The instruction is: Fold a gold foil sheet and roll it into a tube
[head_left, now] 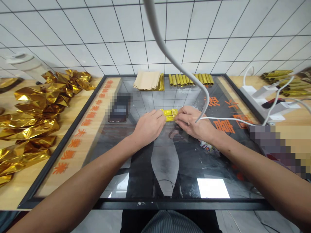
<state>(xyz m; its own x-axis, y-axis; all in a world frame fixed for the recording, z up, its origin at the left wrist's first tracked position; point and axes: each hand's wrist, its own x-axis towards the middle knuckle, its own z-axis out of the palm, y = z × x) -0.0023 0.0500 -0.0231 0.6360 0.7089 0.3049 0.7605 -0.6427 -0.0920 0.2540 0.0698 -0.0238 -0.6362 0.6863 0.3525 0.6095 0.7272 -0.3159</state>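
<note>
A small folded piece of gold foil paper (170, 114) lies on the glass tabletop (170, 161) between my two hands. My left hand (148, 126) pinches its left end with curled fingers. My right hand (191, 123) grips its right end, fingers closed over it. Both forearms reach in from the near edge. A row of finished gold foil rolls (190, 79) lies at the far edge, next to a stack of tan paper sheets (148, 81).
A heap of crumpled gold foil (36, 113) covers the wooden surface at left. A white cable (170, 55) hangs in front and curves past my right wrist. White power strips (267, 94) and more gold rolls (284, 81) sit at right. A black frame (170, 204) borders the glass.
</note>
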